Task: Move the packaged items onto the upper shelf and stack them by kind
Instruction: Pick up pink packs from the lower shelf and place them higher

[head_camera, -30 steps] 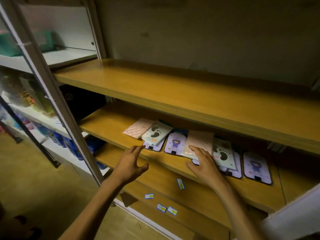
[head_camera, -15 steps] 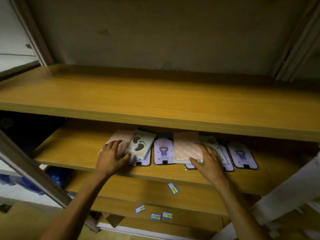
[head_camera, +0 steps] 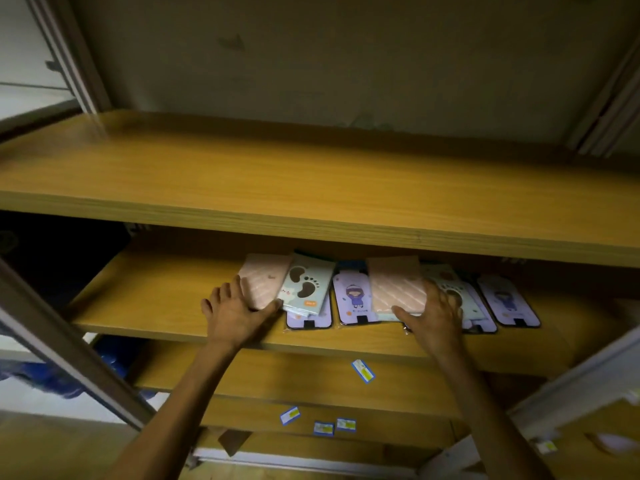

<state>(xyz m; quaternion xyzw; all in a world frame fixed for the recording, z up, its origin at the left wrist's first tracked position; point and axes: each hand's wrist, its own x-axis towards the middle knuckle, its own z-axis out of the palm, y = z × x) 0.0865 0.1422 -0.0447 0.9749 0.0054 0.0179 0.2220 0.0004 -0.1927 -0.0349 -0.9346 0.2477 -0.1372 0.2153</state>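
Several flat packaged items lie in a row on the middle shelf (head_camera: 156,299): two pink striped packs (head_camera: 265,280) (head_camera: 394,285), two pale green footprint packs (head_camera: 306,285) (head_camera: 445,273) and purple cartoon packs (head_camera: 353,297) (head_camera: 509,299). My left hand (head_camera: 235,315) lies flat at the left end, and its thumb touches the near corner of the left pink pack. My right hand (head_camera: 434,318) rests with spread fingers on the right footprint pack, thumb at the front edge of the right pink pack. The upper shelf (head_camera: 311,181) carries nothing.
A grey metal upright (head_camera: 69,344) slants across the lower left and a white post (head_camera: 571,386) crosses the lower right. Small blue and yellow labels (head_camera: 362,370) are stuck on the lower shelf fronts. Blue items (head_camera: 110,355) sit low on the left.
Both hands have reached forward onto the row of packs; the left came down beside the left pink pack, the right slid onto the right pink and footprint packs. The view has swung right and closer.
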